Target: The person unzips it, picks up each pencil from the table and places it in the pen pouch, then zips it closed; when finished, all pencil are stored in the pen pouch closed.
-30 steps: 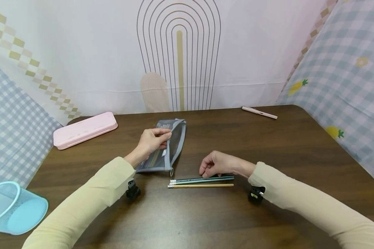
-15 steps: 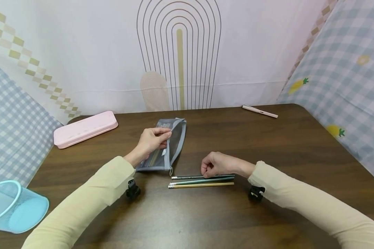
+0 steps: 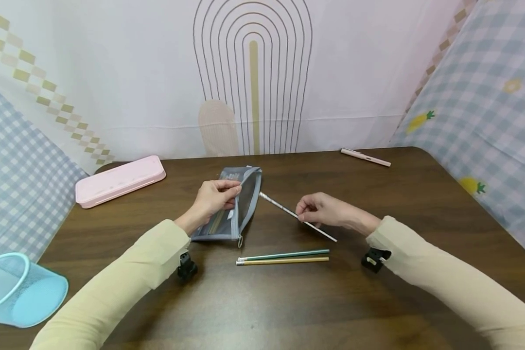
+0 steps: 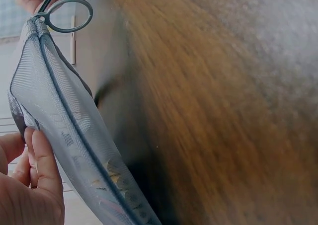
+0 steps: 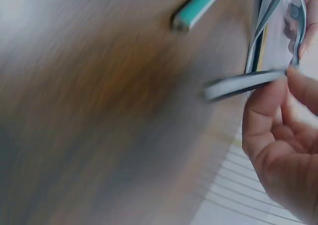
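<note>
Pencil pinched in right hand; pouch, left of it, pinched by left hand. Likely loading step; next calls for steering pencil through mouth.

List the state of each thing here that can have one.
Mesh pouch: unzipped, mouth held open by left hand
Held pencil: pinched by right hand, slanted
Green pencil: lying flat
Yellow pencil: lying flat
Pink case: appears shut
Pen: lying flat
Blue cup: apparently upright, open-topped

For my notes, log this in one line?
left hand: holds mesh pouch open; right hand: pinches shiny pencil; table: green pencil, yellow pencil
</note>
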A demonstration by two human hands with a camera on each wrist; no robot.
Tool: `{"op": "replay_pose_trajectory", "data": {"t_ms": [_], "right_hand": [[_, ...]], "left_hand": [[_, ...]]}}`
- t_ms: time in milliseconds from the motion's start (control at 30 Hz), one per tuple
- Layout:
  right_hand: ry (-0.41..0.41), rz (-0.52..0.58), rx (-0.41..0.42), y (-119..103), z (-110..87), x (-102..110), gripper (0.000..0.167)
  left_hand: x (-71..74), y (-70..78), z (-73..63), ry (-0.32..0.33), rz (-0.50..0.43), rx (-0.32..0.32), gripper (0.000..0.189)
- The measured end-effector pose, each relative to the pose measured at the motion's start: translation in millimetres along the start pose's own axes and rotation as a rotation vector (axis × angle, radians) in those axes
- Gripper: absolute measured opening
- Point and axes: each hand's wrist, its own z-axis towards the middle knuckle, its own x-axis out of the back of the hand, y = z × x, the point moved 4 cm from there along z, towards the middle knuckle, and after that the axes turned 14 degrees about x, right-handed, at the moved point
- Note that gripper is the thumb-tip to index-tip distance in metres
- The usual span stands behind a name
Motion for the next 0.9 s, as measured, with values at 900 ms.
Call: {"op": "replay_pose_trajectory", "data": {"t_ms": [900], "right_hand": [[0.330,0.687,-0.355,4.1,107.3,-47.0,0.006]], "left_hand": [[-1.5,2.0,0.3,0.006,0.012,0.005,0.033]]}}
